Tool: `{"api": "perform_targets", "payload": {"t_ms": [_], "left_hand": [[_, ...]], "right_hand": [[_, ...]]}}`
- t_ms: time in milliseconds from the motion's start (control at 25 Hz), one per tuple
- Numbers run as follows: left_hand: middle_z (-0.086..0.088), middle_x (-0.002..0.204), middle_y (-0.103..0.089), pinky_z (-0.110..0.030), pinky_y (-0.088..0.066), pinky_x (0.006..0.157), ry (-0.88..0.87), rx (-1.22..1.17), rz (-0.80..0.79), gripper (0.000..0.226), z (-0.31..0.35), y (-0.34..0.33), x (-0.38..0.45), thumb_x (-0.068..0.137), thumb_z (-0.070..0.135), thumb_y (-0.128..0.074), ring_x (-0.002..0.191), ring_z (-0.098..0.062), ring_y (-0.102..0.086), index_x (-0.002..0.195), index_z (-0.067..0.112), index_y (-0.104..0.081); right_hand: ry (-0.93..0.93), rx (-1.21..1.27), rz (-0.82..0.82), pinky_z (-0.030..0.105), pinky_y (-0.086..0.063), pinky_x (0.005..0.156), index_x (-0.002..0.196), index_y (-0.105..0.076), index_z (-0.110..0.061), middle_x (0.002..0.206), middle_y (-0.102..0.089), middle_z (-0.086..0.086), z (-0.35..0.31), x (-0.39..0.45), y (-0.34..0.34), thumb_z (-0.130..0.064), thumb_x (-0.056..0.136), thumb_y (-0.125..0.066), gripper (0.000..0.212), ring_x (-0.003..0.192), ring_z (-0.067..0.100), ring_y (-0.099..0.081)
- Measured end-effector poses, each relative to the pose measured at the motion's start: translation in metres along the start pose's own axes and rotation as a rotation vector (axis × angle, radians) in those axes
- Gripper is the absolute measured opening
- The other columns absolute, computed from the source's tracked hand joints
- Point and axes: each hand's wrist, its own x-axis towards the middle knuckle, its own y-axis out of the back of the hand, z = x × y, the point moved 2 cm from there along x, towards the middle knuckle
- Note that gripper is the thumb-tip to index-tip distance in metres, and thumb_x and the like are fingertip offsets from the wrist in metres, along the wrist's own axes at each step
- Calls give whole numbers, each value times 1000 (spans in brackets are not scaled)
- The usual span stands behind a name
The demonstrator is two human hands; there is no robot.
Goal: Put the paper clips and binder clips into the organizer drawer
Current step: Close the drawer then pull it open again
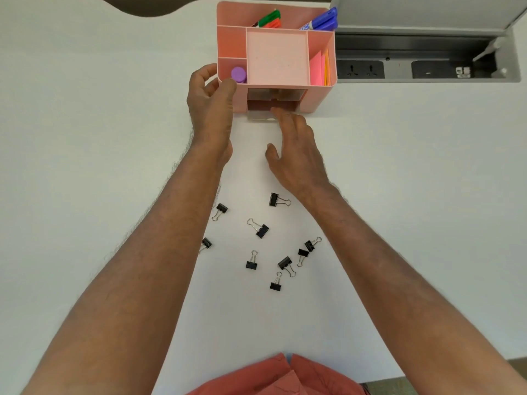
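A pink desk organizer (276, 57) stands at the far middle of the white table. My left hand (211, 101) grips its front left corner, thumb on the front wall and fingers round the side. My right hand (293, 146) reaches to the lower drawer (258, 108) in the organizer's front; its fingertips touch the drawer's clear front edge, which sticks out slightly. Several black binder clips (261, 229) lie scattered on the table between my forearms. No paper clips are visible.
The organizer's top compartments hold markers (323, 21), pink and orange sticky notes (320, 68) and a purple cap (239, 75). An open cable tray with power sockets (362, 69) is sunk into the table at the right. The table's near edge runs by my body.
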Motion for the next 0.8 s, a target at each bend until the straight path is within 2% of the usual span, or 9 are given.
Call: {"api": "perform_targets", "payload": {"t_ms": [200,400,520,600,680,800], "left_hand": [[2,118,-72,-21,-57,77,-1,12,-16,37,0,1,3,88,23,-66,110,-15,-69,123,27,-57],[0,118,-73,-21,-57,76,-9,17,-32,39,-2,3,5,86,25,-66,110,-16,-69,124,27,-56],[2,120,-72,-26,-59,82,3,40,-33,43,-5,4,7,85,28,-68,111,-15,-68,126,26,-56],[5,126,-68,-32,-57,95,-12,95,-12,45,-7,7,8,86,35,-69,117,-13,-64,129,27,-56],[8,132,-62,-33,-51,105,-79,223,7,46,-12,14,-1,90,40,-67,124,-10,-56,133,26,-55],[12,131,-59,-31,-46,108,-170,437,-6,41,-32,43,-33,96,38,-62,124,-10,-54,134,22,-58]], "right_hand": [[17,15,-17,32,-48,87,154,-34,-28,148,-41,-2,7,-30,-4,-18,94,-58,66,130,21,-42],[20,23,-31,32,-48,92,155,-32,-28,147,-42,-2,9,-42,-5,-17,94,-58,67,130,20,-42],[43,43,-82,29,-43,100,159,-24,-30,149,-41,-2,13,-42,0,-13,96,-56,73,133,18,-41],[37,141,-109,27,-43,103,160,-20,-34,150,-40,-4,18,-46,3,-8,98,-52,75,134,14,-43],[-31,275,-83,28,-48,103,158,-25,-34,146,-42,-6,26,-54,5,-3,98,-48,71,130,8,-47],[-133,349,9,32,-52,100,149,-42,-24,136,-49,-4,43,-74,8,1,96,-47,58,120,7,-54]]}}
